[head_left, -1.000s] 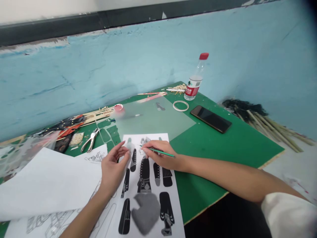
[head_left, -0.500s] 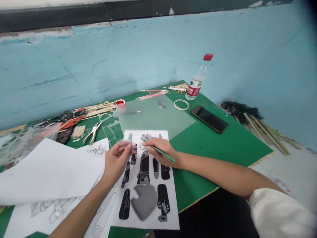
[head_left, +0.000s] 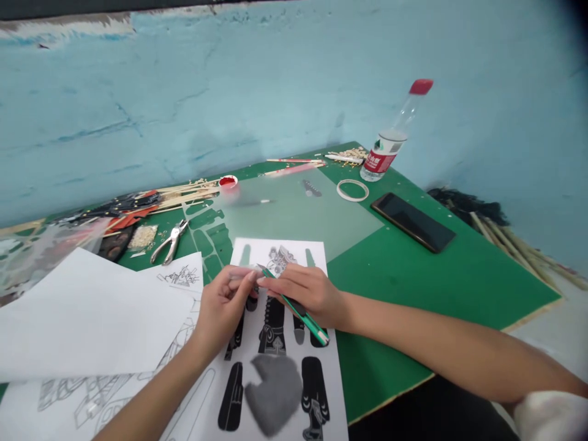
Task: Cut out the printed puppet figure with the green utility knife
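Observation:
My right hand (head_left: 307, 293) is closed round a thin green-handled tool (head_left: 298, 313), with its tip pointing up and left. My left hand (head_left: 223, 305) pinches a small pale translucent piece (head_left: 243, 272) right at that tip. Both hands meet over a white printed sheet (head_left: 280, 367) with black and grey figure parts, lying on the green table (head_left: 413, 269). What the small piece is I cannot make out.
A frosted plastic sheet (head_left: 298, 214) lies behind the print. Further back are a water bottle (head_left: 392, 138), a tape ring (head_left: 352, 190), a black phone (head_left: 413, 222), a red paint cap (head_left: 228, 181), pliers (head_left: 171, 241) and sticks. White papers (head_left: 87, 318) lie at left.
My hands have come together: the left one rose from the sheet to pinch the pale piece at the tool tip. The view has shifted a little towards the left and down.

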Tool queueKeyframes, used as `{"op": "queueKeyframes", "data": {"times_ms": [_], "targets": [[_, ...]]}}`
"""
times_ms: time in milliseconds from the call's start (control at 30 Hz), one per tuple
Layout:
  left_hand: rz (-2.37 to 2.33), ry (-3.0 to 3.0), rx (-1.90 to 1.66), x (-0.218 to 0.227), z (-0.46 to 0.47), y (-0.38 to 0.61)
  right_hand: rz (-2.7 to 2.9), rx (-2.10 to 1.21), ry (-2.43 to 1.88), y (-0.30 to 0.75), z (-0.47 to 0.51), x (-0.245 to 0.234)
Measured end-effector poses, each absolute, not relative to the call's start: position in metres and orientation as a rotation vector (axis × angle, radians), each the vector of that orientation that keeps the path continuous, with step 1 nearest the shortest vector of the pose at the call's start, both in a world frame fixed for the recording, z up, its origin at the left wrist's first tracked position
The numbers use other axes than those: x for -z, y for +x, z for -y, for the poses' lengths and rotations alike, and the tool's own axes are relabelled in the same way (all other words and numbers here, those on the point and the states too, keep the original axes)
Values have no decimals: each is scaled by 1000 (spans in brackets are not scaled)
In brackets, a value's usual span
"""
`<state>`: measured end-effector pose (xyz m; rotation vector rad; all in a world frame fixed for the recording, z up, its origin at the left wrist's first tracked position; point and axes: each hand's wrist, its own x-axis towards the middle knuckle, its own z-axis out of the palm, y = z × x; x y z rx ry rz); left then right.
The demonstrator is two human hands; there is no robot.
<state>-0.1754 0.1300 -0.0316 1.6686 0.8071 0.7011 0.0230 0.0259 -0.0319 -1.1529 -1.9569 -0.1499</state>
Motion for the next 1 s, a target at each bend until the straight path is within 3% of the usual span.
{"op": "queueKeyframes", "data": {"times_ms": [333, 600, 1000], "targets": [[-731, 1783, -703, 39, -135, -177, 2054, 241, -1106, 21, -25, 29], [-690, 1803, -653, 38, -131, -176, 2082, 493, -1081, 18, -28, 28], [-619, 1865, -587, 34, -131, -175, 2109, 343, -1114, 17, -24, 31]]}}
